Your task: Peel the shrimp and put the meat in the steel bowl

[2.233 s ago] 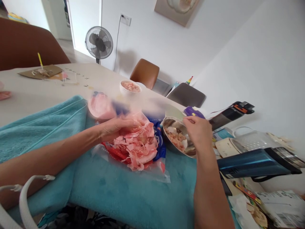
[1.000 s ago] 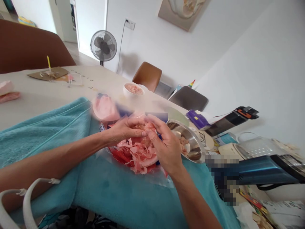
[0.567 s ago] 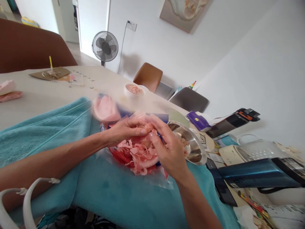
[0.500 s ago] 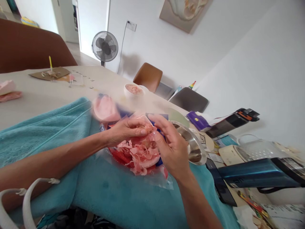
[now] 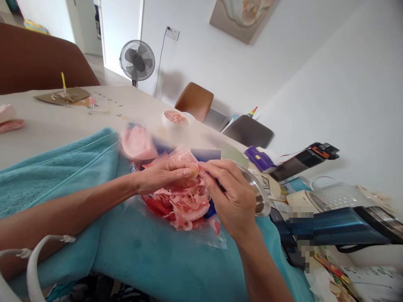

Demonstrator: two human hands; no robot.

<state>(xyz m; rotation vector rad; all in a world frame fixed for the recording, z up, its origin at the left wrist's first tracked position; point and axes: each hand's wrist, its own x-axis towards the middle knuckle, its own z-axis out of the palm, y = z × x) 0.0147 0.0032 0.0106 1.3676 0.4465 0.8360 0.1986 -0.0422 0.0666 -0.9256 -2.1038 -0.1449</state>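
Note:
A heap of pink shell scraps (image 5: 184,205) lies on a clear plastic bag (image 5: 204,235) spread over a teal towel (image 5: 151,256). My left hand (image 5: 160,174) and my right hand (image 5: 233,197) meet above the heap, fingertips pinched together on a small pink piece (image 5: 194,168). Just right of my right hand, partly hidden by it, stands a steel bowl (image 5: 262,197). A white bowl (image 5: 174,118) of pink food sits farther back on the table.
Right of the towel lie a blue flask (image 5: 343,226), a black bottle (image 5: 302,157), a purple box (image 5: 260,158) and papers. Cardboard with a yellow stick (image 5: 63,94) rests far left. Brown chairs (image 5: 193,100) and a fan (image 5: 137,61) stand behind the table.
My right hand left the steel bowl and came left to meet my left hand over the pink heap; both now pinch one small piece, lifted slightly.

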